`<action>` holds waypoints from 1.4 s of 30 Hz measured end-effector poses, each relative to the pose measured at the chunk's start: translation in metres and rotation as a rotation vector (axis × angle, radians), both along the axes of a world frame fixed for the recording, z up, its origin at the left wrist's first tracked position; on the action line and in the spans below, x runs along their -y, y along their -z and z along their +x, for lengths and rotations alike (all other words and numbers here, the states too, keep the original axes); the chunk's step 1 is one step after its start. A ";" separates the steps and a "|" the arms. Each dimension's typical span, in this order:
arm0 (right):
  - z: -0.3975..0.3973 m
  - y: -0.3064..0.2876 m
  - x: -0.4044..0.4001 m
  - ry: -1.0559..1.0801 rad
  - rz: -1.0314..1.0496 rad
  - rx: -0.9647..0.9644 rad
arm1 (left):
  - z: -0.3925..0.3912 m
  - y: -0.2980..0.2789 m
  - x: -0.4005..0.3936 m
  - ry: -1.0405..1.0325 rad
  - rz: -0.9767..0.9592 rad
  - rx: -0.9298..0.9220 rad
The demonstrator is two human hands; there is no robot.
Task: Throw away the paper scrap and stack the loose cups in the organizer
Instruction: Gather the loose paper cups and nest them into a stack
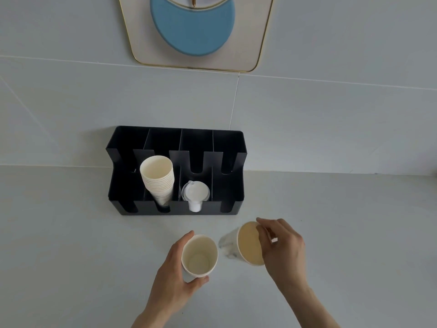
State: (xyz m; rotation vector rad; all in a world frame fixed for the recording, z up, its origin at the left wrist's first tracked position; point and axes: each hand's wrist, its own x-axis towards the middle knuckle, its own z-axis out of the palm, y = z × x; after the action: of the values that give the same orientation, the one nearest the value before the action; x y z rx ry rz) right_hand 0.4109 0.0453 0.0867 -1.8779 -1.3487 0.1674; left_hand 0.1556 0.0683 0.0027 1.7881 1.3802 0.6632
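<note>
Left hand: wrapped around the side of an upright paper cup, thumb at the near rim, fingers curled behind; mouth of the cup faces up and it looks empty.
Right hand: fingers pinched on the rim of a second paper cup, which is tilted with its mouth turned toward the camera and its base pointing toward the other cup.
Loose cups: near each other but apart, both just in front of the organizer.
Organizer: black, divided into four slots, standing on the pale surface against the wall.
Cup stack: nested paper cups leaning in the second slot from the left.
Lids: white plastic lids in the third slot.
Paper scrap: not visible.
</note>
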 end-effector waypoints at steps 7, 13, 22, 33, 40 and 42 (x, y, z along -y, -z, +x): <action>-0.029 -0.057 -0.017 -0.084 0.120 -0.175 | 0.000 -0.002 0.003 -0.012 0.006 0.026; -0.051 -0.047 -0.018 -0.162 0.050 -0.140 | -0.001 -0.001 0.001 -0.012 -0.010 0.027; -0.072 -0.001 -0.015 -0.189 -0.148 -0.057 | -0.003 -0.006 -0.002 0.006 -0.010 0.032; -0.078 0.032 -0.012 -0.189 -0.316 0.011 | -0.003 -0.013 -0.004 0.021 -0.092 0.010; -0.076 0.030 -0.011 -0.212 -0.405 -0.102 | -0.012 -0.022 -0.002 0.017 -0.176 0.049; -0.075 0.027 -0.011 -0.217 -0.446 -0.192 | -0.018 -0.025 -0.002 -0.002 -0.189 0.088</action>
State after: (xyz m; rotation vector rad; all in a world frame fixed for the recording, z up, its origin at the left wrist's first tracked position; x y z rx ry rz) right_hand 0.3362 0.0565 0.0594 -2.0005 -1.4622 0.7962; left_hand 0.1380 0.0705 0.0277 1.5909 1.3389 0.5850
